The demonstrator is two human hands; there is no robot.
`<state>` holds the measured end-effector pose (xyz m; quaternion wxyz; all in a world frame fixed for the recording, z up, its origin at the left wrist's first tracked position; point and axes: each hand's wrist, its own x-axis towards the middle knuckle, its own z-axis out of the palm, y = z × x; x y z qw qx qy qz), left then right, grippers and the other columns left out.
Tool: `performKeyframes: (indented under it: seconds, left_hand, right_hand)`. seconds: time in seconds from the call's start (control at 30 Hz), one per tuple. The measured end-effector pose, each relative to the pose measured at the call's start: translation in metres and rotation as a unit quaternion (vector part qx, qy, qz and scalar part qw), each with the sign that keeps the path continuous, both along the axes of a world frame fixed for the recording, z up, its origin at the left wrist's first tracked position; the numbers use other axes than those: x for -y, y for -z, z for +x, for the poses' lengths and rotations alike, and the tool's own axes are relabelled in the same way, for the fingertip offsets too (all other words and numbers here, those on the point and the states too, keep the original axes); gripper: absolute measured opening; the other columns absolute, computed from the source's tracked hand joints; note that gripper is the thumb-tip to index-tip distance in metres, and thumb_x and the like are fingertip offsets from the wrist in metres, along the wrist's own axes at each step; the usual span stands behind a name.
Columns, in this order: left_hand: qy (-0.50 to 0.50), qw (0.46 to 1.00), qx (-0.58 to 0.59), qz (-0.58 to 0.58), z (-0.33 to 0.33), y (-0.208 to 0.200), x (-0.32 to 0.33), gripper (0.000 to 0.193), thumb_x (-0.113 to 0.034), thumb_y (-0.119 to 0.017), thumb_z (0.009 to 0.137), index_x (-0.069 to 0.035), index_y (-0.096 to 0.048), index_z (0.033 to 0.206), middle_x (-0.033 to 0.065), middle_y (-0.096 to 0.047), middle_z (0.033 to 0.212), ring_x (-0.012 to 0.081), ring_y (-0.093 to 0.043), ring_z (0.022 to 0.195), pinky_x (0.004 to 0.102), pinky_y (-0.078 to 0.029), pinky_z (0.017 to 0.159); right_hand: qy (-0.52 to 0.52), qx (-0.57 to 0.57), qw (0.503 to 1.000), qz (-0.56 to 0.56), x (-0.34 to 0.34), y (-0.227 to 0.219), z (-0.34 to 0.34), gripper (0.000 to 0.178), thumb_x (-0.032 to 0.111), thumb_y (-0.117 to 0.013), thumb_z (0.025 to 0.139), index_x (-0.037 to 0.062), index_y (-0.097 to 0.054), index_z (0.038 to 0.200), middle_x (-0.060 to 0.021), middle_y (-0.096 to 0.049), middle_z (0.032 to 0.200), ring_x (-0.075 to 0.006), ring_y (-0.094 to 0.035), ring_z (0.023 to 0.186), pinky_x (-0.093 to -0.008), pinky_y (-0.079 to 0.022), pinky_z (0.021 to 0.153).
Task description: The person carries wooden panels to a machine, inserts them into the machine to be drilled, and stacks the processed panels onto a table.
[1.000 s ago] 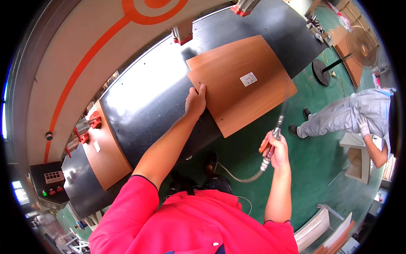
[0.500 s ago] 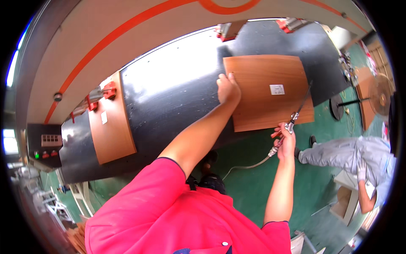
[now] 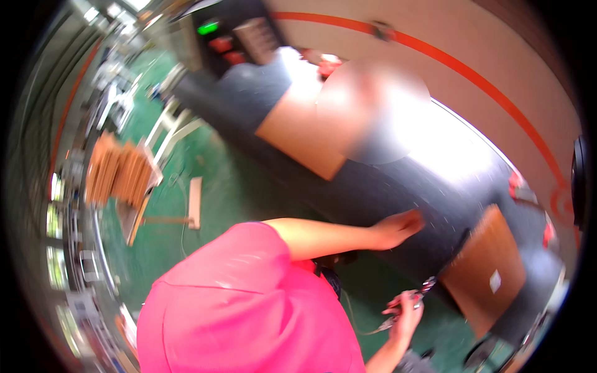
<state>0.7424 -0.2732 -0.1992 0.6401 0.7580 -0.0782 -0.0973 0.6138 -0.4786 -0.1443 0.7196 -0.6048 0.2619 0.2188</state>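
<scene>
My right hand [image 3: 405,314] is closed around a metal air blow gun [image 3: 428,285], its thin nozzle pointing up toward the near wooden panel. A pale hose [image 3: 356,323] trails from its lower end. My left hand [image 3: 398,230] is over the front edge of the black table [image 3: 435,186], apart from both panels; motion smears its fingers. The brown wood-grain panel [image 3: 479,273] with a small white label lies at the table's right part. Farther left lies a second brown panel [image 3: 301,140], partly covered by a blurred patch.
Above the table runs a beige machine beam [image 3: 485,37] with an orange stripe and red clamps. A control box [image 3: 233,37] with a green light stands at the table's far left end. Stacked brown boards [image 3: 121,171] and a white frame [image 3: 171,133] are on the left floor.
My view has swung left, bringing the stacked boards and control box closer in. My left hand has let go of the right panel. My right hand still grips the blow gun.
</scene>
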Motion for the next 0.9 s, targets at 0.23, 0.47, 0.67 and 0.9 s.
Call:
performKeyframes:
  seconds: [0.23, 0.47, 0.67, 0.9]
  left_hand:
    - [-0.722, 0.662, -0.146, 0.135, -0.313, 0.039, -0.41, 0.025, -0.029, -0.048, 0.097, -0.006, -0.048, 0.087, 0.0067, -0.053, 0.068, 0.0224, -0.057, 0.069, 0.0394, -0.047, 0.067]
    - [-0.958, 0.268, 0.08, -0.066, -0.558, -0.156, -0.69, 0.061, -0.065, -0.049, 0.088, -0.004, -0.052, 0.093, 0.0072, -0.055, 0.067, 0.0178, -0.052, 0.048, 0.0301, -0.046, 0.04]
    - [-0.956, 0.29, -0.026, 0.047, -0.726, -0.254, -0.865, 0.102, -0.078, -0.054, 0.076, 0.002, -0.041, 0.138, 0.0222, -0.041, 0.143, 0.0383, -0.046, 0.123, 0.0509, -0.042, 0.095]
    - [-0.842, 0.451, -0.286, 0.076, -0.768, -0.281, -0.919, 0.051, -0.061, -0.074, 0.074, -0.015, -0.064, 0.095, 0.0002, -0.06, 0.084, 0.0122, -0.051, 0.074, 0.0289, -0.046, 0.071]
  right_hand:
    - [-0.418, -0.083, 0.903, 0.059, -0.2, 0.021, 0.003, 0.017, 0.014, -0.063, 0.087, 0.0061, -0.053, 0.076, -0.0043, -0.057, 0.063, -0.0109, -0.046, 0.045, -0.0248, -0.034, 0.043]
    - [-0.531, -0.03, 0.847, 0.009, -0.412, 0.009, 0.014, 0.018, 0.02, -0.062, 0.088, 0.0073, -0.053, 0.081, -0.0072, -0.056, 0.058, -0.0117, -0.044, 0.04, -0.0257, -0.027, 0.033]
    - [-0.418, 0.075, 0.897, -0.12, -0.513, 0.047, 0.015, 0.024, 0.023, -0.062, 0.087, 0.0077, -0.053, 0.07, -0.006, -0.053, 0.05, -0.0125, -0.043, 0.034, -0.0235, -0.029, 0.032]
    - [-0.437, 0.087, 0.875, -0.189, -0.589, 0.026, 0.005, 0.019, 0.018, -0.062, 0.088, 0.0074, -0.053, 0.075, -0.0031, -0.052, 0.052, -0.0101, -0.042, 0.037, -0.024, -0.027, 0.035]
